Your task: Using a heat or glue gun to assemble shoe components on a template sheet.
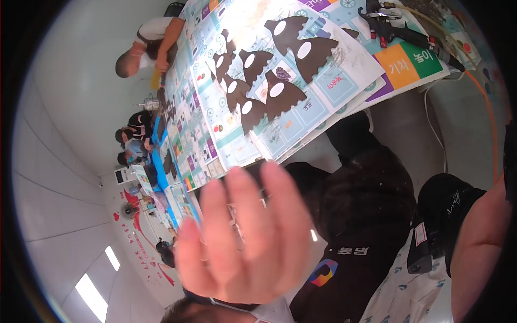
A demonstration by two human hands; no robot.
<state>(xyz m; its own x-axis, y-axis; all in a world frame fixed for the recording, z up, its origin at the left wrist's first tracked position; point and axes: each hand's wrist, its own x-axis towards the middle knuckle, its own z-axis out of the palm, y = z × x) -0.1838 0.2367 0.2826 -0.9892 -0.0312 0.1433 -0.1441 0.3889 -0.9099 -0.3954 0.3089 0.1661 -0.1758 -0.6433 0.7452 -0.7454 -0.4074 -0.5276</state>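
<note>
A large blurred hand [247, 237] fills the lower middle, close in front, its fingers spread and holding nothing I can see. Its wrist is hidden, so whether it is mine or another person's I cannot tell. At the right edge a bare forearm [479, 258] shows without its hand. Beyond the fingertips stands a table covered with printed sheets [339, 81]. Several dark brown, scalloped flat pieces [285, 94] lie there, each with a white oval. A black spray gun [385, 27] with red knobs rests at the table's far right.
A person in a black shirt [350, 242] is close by at the lower right. Another person [145, 46] leans over the far table side, with several more people beyond. An orange hose [484, 102] and a pale cable [431, 118] hang at the right. Blue sheeting [159, 156] lies farther along.
</note>
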